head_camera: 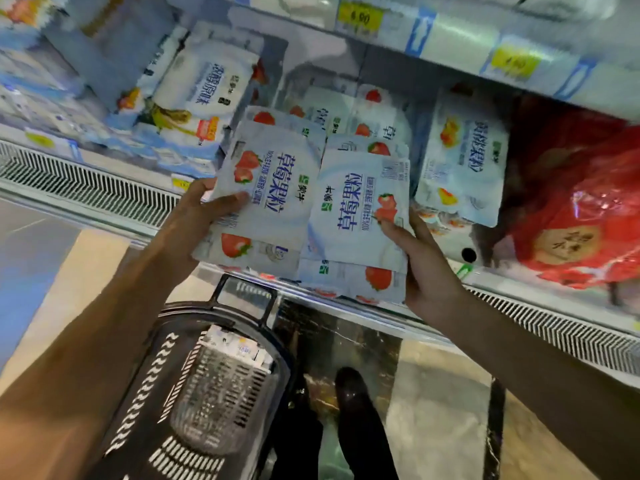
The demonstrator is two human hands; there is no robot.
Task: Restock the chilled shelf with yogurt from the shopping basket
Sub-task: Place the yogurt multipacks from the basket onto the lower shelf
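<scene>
Left hand (204,209) first: the thumb is clamped across the face of a strawberry yogurt pack (273,188) with the fingers tucked behind it, so that's a proper hold. Right hand (426,268) does much the same on the neighbouring pack (356,216), thumb on the printed strawberry and fingers wrapped along its right edge. The two packs sit side by side with their edges touching. Each is on top of more of the same kind, right at the front lip of the chilled shelf (374,315) and hanging out over it a little.

From my feed, more strawberry packs lie further back in that bay. Just to the right is a yellow-fruit pack (464,164), tilted, and past it some crinkly red bags (581,216). To the left there are stacks of pale blue cartons (194,98), pretty blurry. A slotted vent grille (86,185) runs along the front of the case. The rail of the shelf above carries yellow price tags (360,17); I can't read them cleanly.

Down below, the black shopping basket (149,375) stands on the floor between the arms, close against the cooler, with one pale pack (235,348) at its far end. The floor (443,393) is beige tile with a dark glossy strip, and a dark shoe (353,389) stands on that strip.
</scene>
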